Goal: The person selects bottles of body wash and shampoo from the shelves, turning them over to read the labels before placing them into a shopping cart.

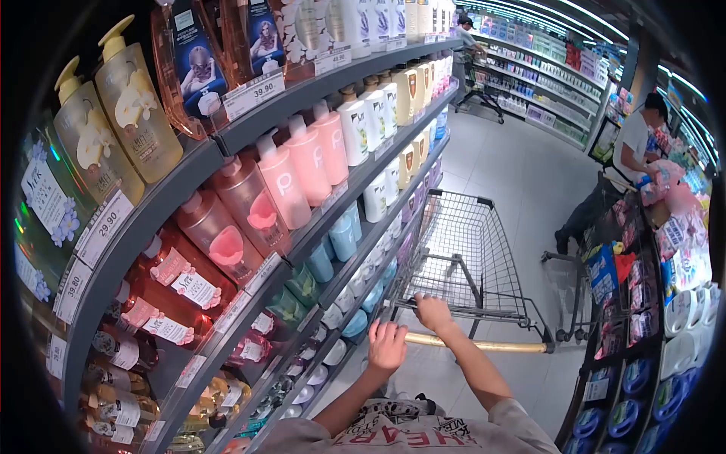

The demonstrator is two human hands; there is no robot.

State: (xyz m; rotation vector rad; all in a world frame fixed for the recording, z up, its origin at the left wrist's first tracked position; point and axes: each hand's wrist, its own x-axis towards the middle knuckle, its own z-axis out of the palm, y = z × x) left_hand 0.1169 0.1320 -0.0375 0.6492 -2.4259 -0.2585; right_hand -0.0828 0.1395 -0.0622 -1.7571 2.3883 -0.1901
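A grey wire shopping cart [473, 250] stands in front of me in the aisle, angled against the left shelves. Its yellow handle bar [476, 343] runs across in front of my body. My left hand [387, 345] is closed at the left end of this bar, the fingers curled over it. Farther forward, my right hand [432, 312] is closed at the cart's near wire edge, just beyond the bar; its fingertips are partly hidden. Through the cart's mesh I see the pale floor tiles.
Pump bottles [291, 170] fill the curved left shelves, close to the cart's left side. On the right, a shelf [616, 371] holds packs and blue-and-white bottles. A person [631, 147] stands ahead right by another cart [567, 280]; another person [465, 41] is farther back.
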